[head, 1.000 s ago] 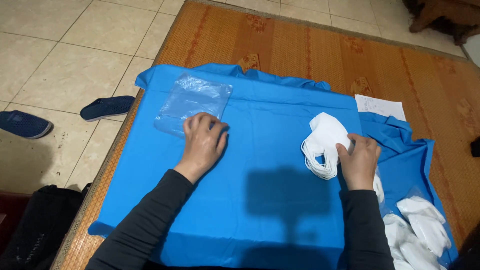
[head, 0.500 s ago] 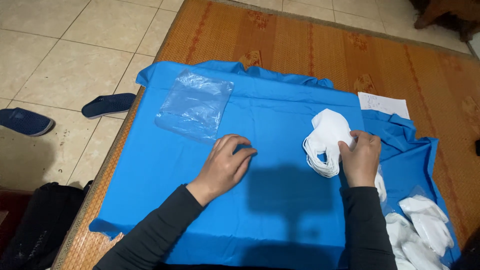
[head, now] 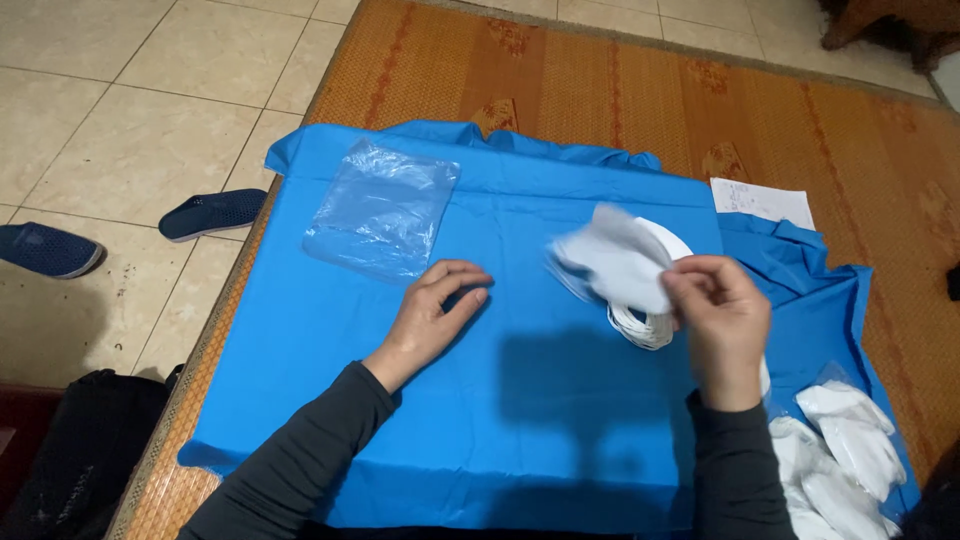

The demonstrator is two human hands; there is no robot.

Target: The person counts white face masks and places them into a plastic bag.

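Observation:
My right hand [head: 722, 325] pinches a white face mask [head: 615, 265] and holds it lifted above a small stack of white masks [head: 645, 322] on the blue cloth [head: 520, 420]. The lifted mask is blurred by motion. My left hand [head: 437, 308] rests flat on the blue cloth with its fingers slightly curled, holding nothing, a short way left of the lifted mask. A clear plastic bag [head: 382, 208] lies flat on the cloth beyond my left hand.
More white masks [head: 838, 450] lie in a heap at the cloth's right corner. A white paper sheet [head: 762, 200] sits on the woven mat [head: 640, 90]. Two dark blue slippers [head: 212, 212] [head: 45, 250] lie on the tiled floor. A black bag [head: 80, 455] is at lower left.
My left hand slid from the plastic bag to the middle of the cloth. My right hand lifted one mask off the stack and moved it left.

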